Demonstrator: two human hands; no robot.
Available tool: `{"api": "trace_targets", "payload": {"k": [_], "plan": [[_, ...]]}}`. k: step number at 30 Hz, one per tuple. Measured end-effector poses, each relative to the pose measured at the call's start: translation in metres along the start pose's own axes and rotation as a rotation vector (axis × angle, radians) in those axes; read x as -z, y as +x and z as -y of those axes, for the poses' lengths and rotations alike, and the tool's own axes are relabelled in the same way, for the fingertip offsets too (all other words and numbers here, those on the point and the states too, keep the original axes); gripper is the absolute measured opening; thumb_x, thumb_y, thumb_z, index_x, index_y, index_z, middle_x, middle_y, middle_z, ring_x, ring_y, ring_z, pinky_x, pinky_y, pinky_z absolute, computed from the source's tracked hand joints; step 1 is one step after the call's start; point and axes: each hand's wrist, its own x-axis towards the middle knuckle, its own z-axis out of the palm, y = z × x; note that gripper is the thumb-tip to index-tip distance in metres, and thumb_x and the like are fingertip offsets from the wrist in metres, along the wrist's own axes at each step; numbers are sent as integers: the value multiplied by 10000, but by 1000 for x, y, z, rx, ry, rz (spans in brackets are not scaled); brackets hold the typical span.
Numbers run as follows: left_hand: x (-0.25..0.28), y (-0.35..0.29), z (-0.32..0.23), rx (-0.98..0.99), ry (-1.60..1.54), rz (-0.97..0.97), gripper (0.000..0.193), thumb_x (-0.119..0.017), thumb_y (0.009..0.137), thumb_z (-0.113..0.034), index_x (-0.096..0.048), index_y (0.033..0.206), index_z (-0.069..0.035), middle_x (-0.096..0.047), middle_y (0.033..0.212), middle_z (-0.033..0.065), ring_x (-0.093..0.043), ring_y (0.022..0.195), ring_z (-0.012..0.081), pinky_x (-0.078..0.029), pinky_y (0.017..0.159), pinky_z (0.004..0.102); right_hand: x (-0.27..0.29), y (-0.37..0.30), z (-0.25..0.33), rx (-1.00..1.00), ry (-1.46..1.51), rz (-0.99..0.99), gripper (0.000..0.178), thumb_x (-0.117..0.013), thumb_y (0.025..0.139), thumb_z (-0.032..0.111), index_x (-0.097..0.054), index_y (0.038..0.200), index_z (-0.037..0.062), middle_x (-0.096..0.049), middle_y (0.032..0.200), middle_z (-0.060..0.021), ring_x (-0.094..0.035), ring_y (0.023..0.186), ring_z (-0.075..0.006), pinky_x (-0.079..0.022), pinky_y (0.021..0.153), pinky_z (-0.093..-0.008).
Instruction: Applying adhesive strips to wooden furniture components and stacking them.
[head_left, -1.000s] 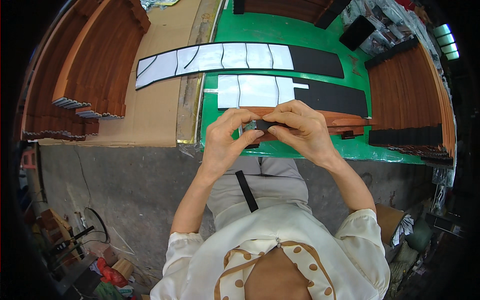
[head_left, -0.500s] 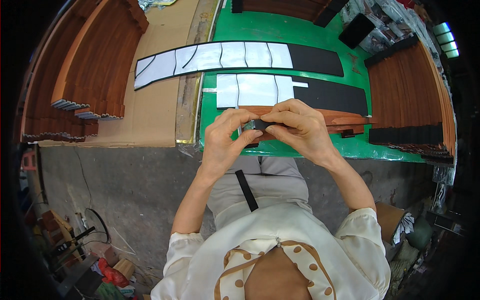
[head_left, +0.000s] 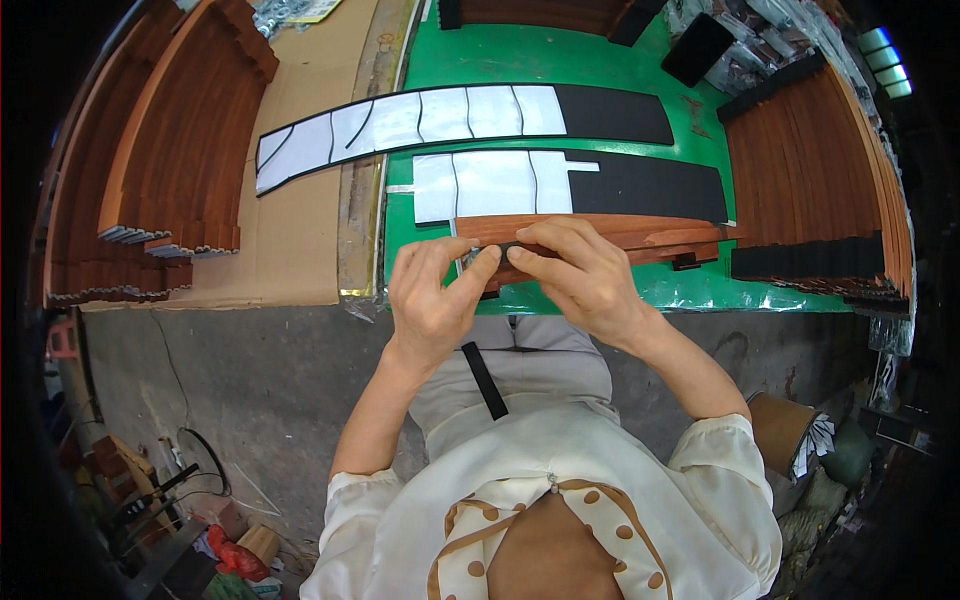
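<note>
A wood-grain reddish-brown slat [head_left: 620, 232] lies along the near edge of the green table. At its left end, both hands pinch a short black strip [head_left: 508, 250]. My left hand [head_left: 428, 295] has thumb and forefinger closed at the strip's left side. From the right, my right hand [head_left: 580, 272] grips it with thumb and fingers, close to the slat's surface. The fingers partly cover the strip, so whether it is stuck down cannot be told. Just beyond lies a black strip sheet with white backing [head_left: 490, 185], and past that a longer one [head_left: 440, 112].
Stacked brown slats [head_left: 800, 170] with black ends stand at the right. More brown slats [head_left: 190, 120] are piled on cardboard [head_left: 300, 250] at the left. A black phone-like slab [head_left: 697, 50] leans on plastic-wrapped items at the far right. The green tabletop [head_left: 580, 296] ends near my waist.
Both hands have lowered and shifted slightly left, and the black strip, tilted up earlier, now sits flatter by the slat's end. The whole view has shifted a little.
</note>
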Motion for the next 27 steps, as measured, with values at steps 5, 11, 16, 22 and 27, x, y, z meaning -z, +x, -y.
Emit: {"api": "trace_targets", "payload": {"k": [5, 11, 16, 22, 27], "plan": [[1, -5, -2, 131, -36, 79, 248, -652, 780, -34, -645, 1027, -64, -625, 892, 111, -605, 786, 247, -462, 676, 337, 11, 5, -4, -72, 216, 111, 313, -657, 696, -27, -646, 1001, 42, -586, 1083, -110, -556, 1008, -284, -504, 785, -369], [23, 32, 44, 681, -564, 165, 242, -608, 854, -73, -630, 1095, -68, -635, 1022, 160, -616, 971, 263, -479, 845, 331, 72, 16, -81, -319, 198, 87, 266, -609, 814, 29, -647, 1076, 47, -643, 953, -101, -616, 844, -239, -508, 733, -324], [-43, 69, 74, 186, -221, 653, 258, -628, 819, -78, -638, 1076, -101, -639, 1091, 66, -606, 993, 245, -472, 845, 361, 57, 20, -161, -152, -133, 483, 198, -604, 816, 54, -649, 1009, 53, -638, 951, -82, -621, 878, -249, -509, 741, -358], [-121, 85, 81, -382, -52, 999, 318, -607, 815, -170, -617, 1133, -170, -599, 1196, -1, -545, 1082, 200, -429, 914, 349, 8, 18, -201, 48, -320, 745, 94, -594, 748, 21, -627, 836, 15, -625, 854, -131, -645, 817, -299, -538, 673, -389], [-139, 75, 87, -418, -63, 1023, 321, -610, 804, -182, -635, 1121, -145, -598, 1206, -11, -568, 1011, 182, -471, 851, 337, 0, 15, -204, 142, -366, 728, 82, -571, 770, 72, -614, 789, 6, -626, 787, -137, -657, 760, -286, -549, 641, -381]]}}
